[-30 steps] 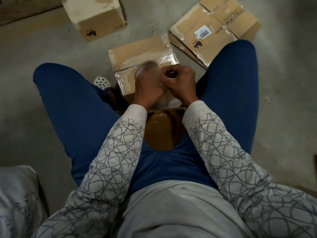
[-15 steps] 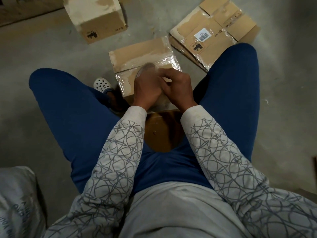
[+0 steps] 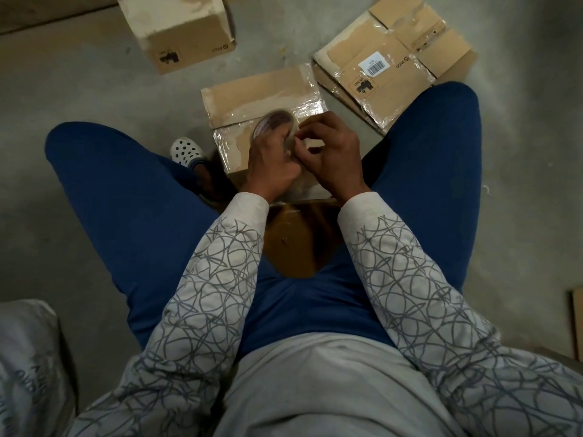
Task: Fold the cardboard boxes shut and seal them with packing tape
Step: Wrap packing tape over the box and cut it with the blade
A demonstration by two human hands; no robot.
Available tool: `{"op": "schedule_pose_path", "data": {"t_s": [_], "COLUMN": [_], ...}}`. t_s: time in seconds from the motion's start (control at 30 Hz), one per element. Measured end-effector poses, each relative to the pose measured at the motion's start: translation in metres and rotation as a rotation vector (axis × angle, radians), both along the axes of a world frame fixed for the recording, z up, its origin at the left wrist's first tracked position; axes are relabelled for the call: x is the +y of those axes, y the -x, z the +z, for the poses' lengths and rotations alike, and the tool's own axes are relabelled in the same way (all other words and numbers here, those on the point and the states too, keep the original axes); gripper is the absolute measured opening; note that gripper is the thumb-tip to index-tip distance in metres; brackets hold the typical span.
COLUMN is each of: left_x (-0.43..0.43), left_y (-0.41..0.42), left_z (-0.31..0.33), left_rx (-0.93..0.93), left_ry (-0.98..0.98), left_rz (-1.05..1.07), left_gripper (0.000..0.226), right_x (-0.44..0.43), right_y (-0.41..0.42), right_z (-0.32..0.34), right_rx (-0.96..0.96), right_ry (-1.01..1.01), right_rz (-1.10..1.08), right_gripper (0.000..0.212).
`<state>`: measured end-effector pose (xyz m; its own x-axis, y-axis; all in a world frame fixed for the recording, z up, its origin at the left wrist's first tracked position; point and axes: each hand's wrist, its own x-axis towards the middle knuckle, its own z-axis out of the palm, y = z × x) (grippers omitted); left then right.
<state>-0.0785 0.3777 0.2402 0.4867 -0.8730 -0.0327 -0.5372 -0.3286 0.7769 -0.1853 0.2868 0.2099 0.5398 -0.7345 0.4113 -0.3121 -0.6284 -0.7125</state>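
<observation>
From the head camera, the room was dim and the floor was bare grey concrete, scuffed and blotched. The person sat low on a glossy brown seat with blue-trousered knees spread wide, and one white perforated clog showed beside the left leg.

A cardboard box stood on the floor between the knees, its top flaps folded down and shiny with clear tape. Above it, the left hand gripped a roll of packing tape, fingers curled round the rim. The right hand was just beside it, thumb and forefinger pinched together at the roll's edge (whether they held a loose end of tape could not be made out).

A second box, closed and upright, stood further off at the upper left. At the upper right lay a taped box with a barcode label, close by the right knee. A grey printed sack filled the lower left corner, and a sliver of cardboard showed at the right edge.
</observation>
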Motion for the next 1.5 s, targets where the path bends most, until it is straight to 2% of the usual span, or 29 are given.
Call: {"op": "schedule_pose_path", "data": {"t_s": [0.13,0.33,0.47,0.6,0.77,0.87,0.97,1.03,1.13,1.37,1.5], "left_x": [0.000,0.005,0.007,0.007,0.004,0.004,0.005,0.005,0.003,0.005,0.005], "left_y": [0.000,0.004,0.005,0.001,0.000,-0.001,-0.003,-0.006,-0.008,-0.005,-0.004], "left_z": [0.000,0.010,0.008,0.003,-0.001,-0.003,0.000,0.001,0.002,0.001,0.002], "left_rx": [-0.019,0.067,0.076,0.133,0.179,0.181,0.228,0.280,0.334,0.313,0.240], "left_ry": [-0.005,0.026,0.035,0.054,0.043,0.021,0.000,0.009,0.022,0.019,-0.010], "left_rz": [-0.039,-0.079,-0.087,-0.053,-0.035,-0.027,0.025,0.054,0.076,0.084,0.075], "left_gripper": [0.038,0.047,0.041,0.037,0.048,0.058,0.067,0.069,0.068,0.067,0.066], "right_x": [0.000,-0.002,-0.003,0.000,-0.001,0.000,-0.003,-0.007,-0.008,-0.007,-0.006], "right_y": [0.002,0.000,0.001,0.001,0.003,0.005,0.010,0.015,0.017,0.010,0.009], "right_z": [0.003,0.009,0.009,0.010,0.014,0.017,0.020,0.023,0.024,0.010,0.010], "right_rx": [0.043,0.104,0.149,0.142,0.094,0.061,-0.028,-0.080,-0.060,-0.046,0.012], "right_ry": [0.015,0.024,0.043,0.076,0.079,-0.003,-0.243,-0.348,-0.257,-0.035,0.038], "right_rz": [-0.045,-0.069,-0.038,-0.030,-0.041,-0.050,-0.048,-0.019,0.052,0.096,0.090], "right_gripper": [0.011,0.012,0.012,0.013,0.012,0.011,0.010,0.018,0.030,0.014,0.014]}}
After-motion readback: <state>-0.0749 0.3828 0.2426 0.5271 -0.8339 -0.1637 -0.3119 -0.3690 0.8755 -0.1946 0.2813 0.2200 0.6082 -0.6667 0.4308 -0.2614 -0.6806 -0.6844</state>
